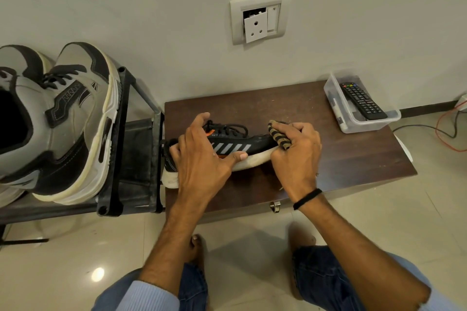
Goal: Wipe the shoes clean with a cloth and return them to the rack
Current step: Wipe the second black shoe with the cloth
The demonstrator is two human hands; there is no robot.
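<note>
Black sneaker point(255, 144) looks light and bendy, so left hand point(202, 159) fingers clamp its midfoot while right hand point(298, 156) fingers pinch the striped cloth point(279, 135) at the toe.

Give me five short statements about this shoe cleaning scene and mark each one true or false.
1. The black shoe sits on the rack. False: both hands hold it at the wooden table.
2. The right hand presses a striped cloth to the shoe's toe end. True.
3. The left hand grips the black shoe. True.
4. The remote lies loose on the floor. False: it lies in a clear plastic box on the table.
5. Grey and black sneakers stand on the rack. True.
</note>
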